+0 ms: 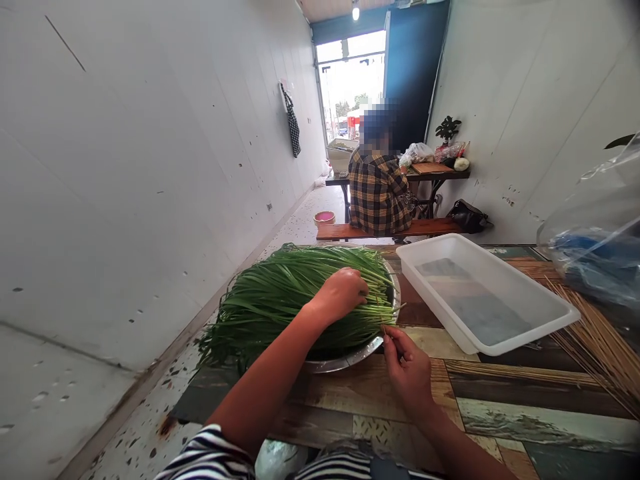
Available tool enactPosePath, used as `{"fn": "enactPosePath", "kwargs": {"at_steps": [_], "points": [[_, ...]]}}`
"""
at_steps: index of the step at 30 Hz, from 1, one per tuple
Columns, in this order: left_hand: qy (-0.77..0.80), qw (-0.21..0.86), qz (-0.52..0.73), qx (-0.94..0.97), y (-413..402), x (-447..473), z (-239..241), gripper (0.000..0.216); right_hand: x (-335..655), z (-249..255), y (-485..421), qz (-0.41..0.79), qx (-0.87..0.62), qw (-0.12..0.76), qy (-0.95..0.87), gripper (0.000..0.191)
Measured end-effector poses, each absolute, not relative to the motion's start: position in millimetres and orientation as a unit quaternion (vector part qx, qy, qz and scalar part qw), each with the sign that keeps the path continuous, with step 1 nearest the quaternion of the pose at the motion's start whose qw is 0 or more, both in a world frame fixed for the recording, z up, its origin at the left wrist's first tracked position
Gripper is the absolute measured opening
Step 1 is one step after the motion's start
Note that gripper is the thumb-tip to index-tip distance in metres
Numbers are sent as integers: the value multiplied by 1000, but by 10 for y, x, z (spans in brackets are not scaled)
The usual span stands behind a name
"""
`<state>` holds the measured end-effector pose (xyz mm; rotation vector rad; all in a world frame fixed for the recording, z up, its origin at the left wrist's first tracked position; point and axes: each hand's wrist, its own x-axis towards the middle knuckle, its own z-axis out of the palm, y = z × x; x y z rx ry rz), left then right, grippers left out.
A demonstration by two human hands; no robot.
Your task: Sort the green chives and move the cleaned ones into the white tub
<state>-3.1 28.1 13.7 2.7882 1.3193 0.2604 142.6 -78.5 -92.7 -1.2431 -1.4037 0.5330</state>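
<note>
A large heap of long green garlic chives (270,287) fills a round metal basin (345,363), leaves to the left and pale stalk ends to the right. My left hand (343,293) reaches across the heap, its fingers curled closed among the stalks; the fingertips are partly hidden. By the basin's near right rim, my right hand (410,370) is closed in a pinch between thumb and forefinger. A thin brownish tip, looking like a bamboo skewer (385,329), shows at that pinch, touching or close to the stalk ends. Most of it is hidden.
Right of the basin stands a white plastic tray (440,310) on the patchwork wooden table (400,393). Thin bamboo sticks (595,340) lie beyond it, beside a clear plastic bag (595,247). Ahead, a person in a plaid shirt (377,193) sits on a bench (335,231).
</note>
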Motion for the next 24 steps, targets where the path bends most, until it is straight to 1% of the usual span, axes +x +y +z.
{"fn": "enactPosePath", "kwargs": {"at_steps": [3, 7, 10, 16, 24], "points": [[439, 34, 105, 892, 280, -26, 120, 15, 1429, -931, -780, 223, -533, 557, -597, 25], [431, 71, 170, 883, 265, -56, 96, 18, 1431, -933, -769, 221, -528, 560, -598, 25], [441, 71, 208, 870, 251, -60, 66, 19, 1433, -928, -767, 224, -521, 560, -603, 24], [440, 132, 219, 861, 217, -12, 78, 20, 1434, -948, -767, 243, -521, 558, -599, 23], [431, 162, 213, 862, 214, -23, 76, 22, 1436, -933, -766, 252, -519, 558, -597, 24]]}}
